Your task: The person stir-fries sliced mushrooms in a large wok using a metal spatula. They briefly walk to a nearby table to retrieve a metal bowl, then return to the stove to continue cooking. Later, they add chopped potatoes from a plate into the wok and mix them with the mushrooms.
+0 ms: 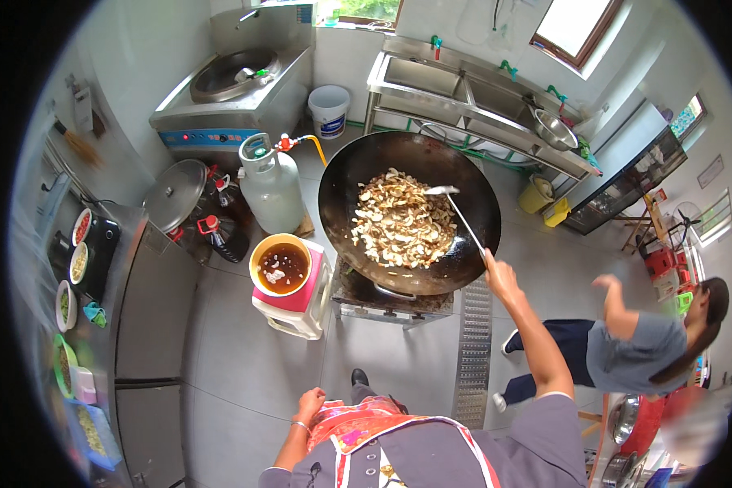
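Note:
My right hand (501,276) grips the handle of a long metal cooking ladle (444,190), whose head rests at the right edge of the sliced food (402,222), possibly mushrooms. The food lies in a large dark wok (470,256) on a low gas stove (372,299). My left hand (311,402) hangs low beside my red apron (366,427), its fingers curled; whether it holds the cloth is not clear. Left of the wok, a yellow-rimmed bowl (254,268) of brown liquid stands on a pink-topped stool (293,311).
A grey gas cylinder (273,195) stands left of the wok, near dark bottles (224,238). Bowls of ingredients (66,305) line the left counter. Steel sinks (424,76) run along the back wall. A person (634,348) in a grey top is on the right, past a floor grate (474,354).

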